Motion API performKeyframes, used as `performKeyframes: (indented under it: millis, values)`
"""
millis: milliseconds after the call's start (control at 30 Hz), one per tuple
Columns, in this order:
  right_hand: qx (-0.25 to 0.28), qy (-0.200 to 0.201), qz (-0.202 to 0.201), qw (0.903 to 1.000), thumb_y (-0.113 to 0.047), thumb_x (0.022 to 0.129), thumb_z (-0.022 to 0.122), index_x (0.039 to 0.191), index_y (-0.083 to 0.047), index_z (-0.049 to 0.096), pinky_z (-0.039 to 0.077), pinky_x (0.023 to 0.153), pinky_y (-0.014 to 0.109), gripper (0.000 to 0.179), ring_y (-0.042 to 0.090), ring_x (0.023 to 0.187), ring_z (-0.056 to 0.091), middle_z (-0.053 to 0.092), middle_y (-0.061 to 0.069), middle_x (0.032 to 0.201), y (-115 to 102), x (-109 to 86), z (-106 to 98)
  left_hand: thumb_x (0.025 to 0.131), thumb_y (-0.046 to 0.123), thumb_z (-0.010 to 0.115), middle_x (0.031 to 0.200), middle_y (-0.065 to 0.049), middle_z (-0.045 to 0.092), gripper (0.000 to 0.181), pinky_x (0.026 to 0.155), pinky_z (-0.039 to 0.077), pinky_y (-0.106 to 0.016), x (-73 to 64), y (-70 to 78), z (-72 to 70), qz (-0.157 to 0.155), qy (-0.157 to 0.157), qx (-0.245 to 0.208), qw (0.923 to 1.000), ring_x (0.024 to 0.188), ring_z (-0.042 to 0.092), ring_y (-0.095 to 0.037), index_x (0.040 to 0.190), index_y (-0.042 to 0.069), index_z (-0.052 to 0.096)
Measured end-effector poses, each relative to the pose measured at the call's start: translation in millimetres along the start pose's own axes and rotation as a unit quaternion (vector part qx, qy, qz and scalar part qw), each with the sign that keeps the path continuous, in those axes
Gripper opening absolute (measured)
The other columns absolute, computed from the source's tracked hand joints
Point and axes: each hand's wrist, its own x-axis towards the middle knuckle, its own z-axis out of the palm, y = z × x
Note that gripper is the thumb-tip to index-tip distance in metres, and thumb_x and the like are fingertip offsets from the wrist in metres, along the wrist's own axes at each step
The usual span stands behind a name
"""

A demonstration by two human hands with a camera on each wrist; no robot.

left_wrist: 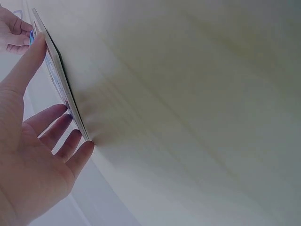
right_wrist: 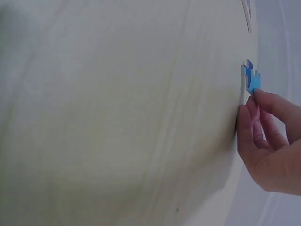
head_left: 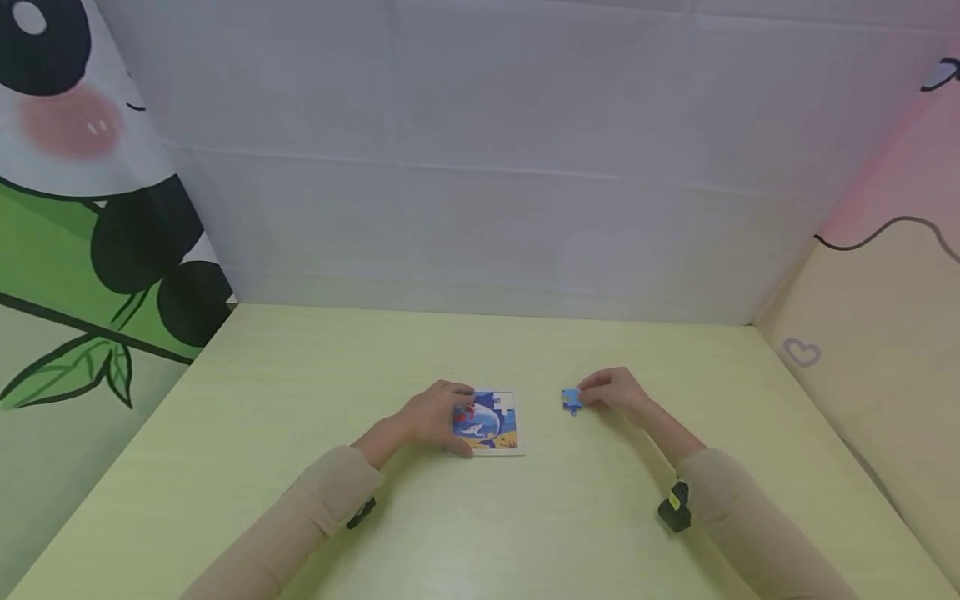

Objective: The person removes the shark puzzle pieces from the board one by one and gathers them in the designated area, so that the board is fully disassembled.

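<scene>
A small square jigsaw puzzle point(head_left: 484, 425) with a whale picture lies in its pale tray point(head_left: 520, 450) on the table. A white gap shows in its upper right corner. My left hand point(head_left: 431, 415) holds the tray from the left, thumb on the near edge and fingers at the far edge. In the left wrist view the tray point(left_wrist: 71, 96) appears edge-on between thumb and fingertips. To the right of the puzzle, my right hand point(head_left: 617, 390) pinches a blue puzzle piece point(head_left: 572, 400) by its right side. That blue piece point(right_wrist: 253, 79) shows its knobs in the right wrist view.
The pale wooden table point(head_left: 300, 358) runs back to a grey-white cloth wall point(head_left: 480, 225). Painted side panels border the table at left and right. A black wrist camera point(head_left: 677, 508) sits at the right cuff.
</scene>
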Motion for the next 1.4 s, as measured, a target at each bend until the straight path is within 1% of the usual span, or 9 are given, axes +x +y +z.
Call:
performKeyframes:
  millis: [100,200,333,467,667,900,1000,1200,1400]
  values:
    - [-0.015,0.004,-0.012,0.9998,-0.005,0.08,0.066,0.097,0.007,0.064,0.05,0.064,0.023,0.021,0.011,0.068,0.059,0.065,0.006,0.083,0.6,-0.8,1.4,0.064,0.042,0.079,0.135,-0.011,0.043,0.081,0.097,0.037,-0.043,0.0,0.1,0.3,0.002,0.0,0.004,1.0,0.124,0.036,-0.03,0.127,0.001,0.051]
    - [-0.025,0.012,-0.015,0.9995,-0.005,0.079,0.067,0.095,0.007,0.064,0.051,0.064,0.024,0.02,0.011,0.067,0.059,0.065,0.007,0.082,-0.4,-1.2,2.7,0.064,0.042,0.079,0.135,-0.011,0.044,0.08,0.097,0.037,-0.043,0.4,0.2,0.6,0.005,0.0,0.005,1.0,0.124,0.037,-0.03,0.126,0.001,0.051]
    - [-0.031,0.021,-0.011,0.9992,-0.004,0.078,0.067,0.093,0.008,0.065,0.052,0.063,0.024,0.019,0.01,0.065,0.06,0.066,0.008,0.081,-1.7,-0.4,5.2,0.063,0.042,0.079,0.135,-0.011,0.044,0.08,0.096,0.038,-0.043,0.5,0.6,0.5,0.004,0.0,0.004,1.0,0.123,0.037,-0.03,0.126,0.001,0.051]
    - [-0.052,0.032,-0.006,0.9981,-0.005,0.077,0.067,0.09,0.006,0.066,0.051,0.061,0.023,0.017,0.01,0.064,0.059,0.065,0.007,0.078,-4.4,-0.6,7.0,0.063,0.043,0.079,0.135,-0.01,0.044,0.078,0.097,0.037,-0.043,0.7,-0.3,0.7,0.004,-0.001,0.006,1.0,0.124,0.036,-0.03,0.125,0.003,0.053]
    - [-0.066,0.032,-0.002,0.9973,-0.004,0.077,0.065,0.09,0.007,0.066,0.051,0.061,0.023,0.017,0.012,0.065,0.058,0.065,0.008,0.077,-8.1,-1.6,7.3,0.063,0.043,0.079,0.135,-0.01,0.044,0.079,0.098,0.037,-0.042,1.2,-1.2,0.7,0.004,-0.004,0.013,0.9999,0.124,0.036,-0.029,0.126,0.003,0.052]
    - [-0.122,0.045,-0.013,0.9915,-0.007,0.079,0.066,0.09,0.004,0.067,0.046,0.056,0.021,0.016,0.01,0.063,0.054,0.065,0.006,0.077,-7.4,-0.8,8.4,0.063,0.042,0.079,0.135,-0.01,0.043,0.08,0.097,0.037,-0.043,1.2,-1.0,0.5,0.002,-0.007,0.01,0.9999,0.124,0.036,-0.03,0.126,0.002,0.051]
    - [-0.119,0.043,-0.013,0.9918,-0.007,0.079,0.066,0.091,0.004,0.067,0.046,0.057,0.02,0.016,0.01,0.063,0.054,0.065,0.007,0.079,-7.0,-0.9,7.6,0.063,0.042,0.079,0.135,-0.011,0.044,0.08,0.097,0.038,-0.043,1.0,-0.9,0.4,0.003,-0.007,0.008,0.9999,0.124,0.036,-0.031,0.126,0.002,0.051]
    - [-0.109,0.037,-0.026,0.993,-0.008,0.078,0.067,0.091,0.005,0.067,0.048,0.058,0.022,0.017,0.01,0.063,0.055,0.065,0.007,0.079,-7.8,-1.1,5.2,0.064,0.042,0.078,0.134,-0.012,0.045,0.077,0.098,0.036,-0.043,1.7,-2.7,0.0,0.011,-0.002,0.007,0.9999,0.123,0.037,-0.032,0.124,0.001,0.054]
    - [-0.119,0.038,-0.042,0.9912,-0.01,0.078,0.068,0.092,0.004,0.067,0.046,0.058,0.022,0.02,0.011,0.065,0.055,0.066,0.009,0.082,-11.8,-1.2,6.9,0.064,0.041,0.079,0.132,-0.011,0.047,0.078,0.101,0.034,-0.041,1.4,-6.3,-1.8,-0.01,0.008,0.014,0.9998,0.124,0.038,-0.03,0.126,0.001,0.052]
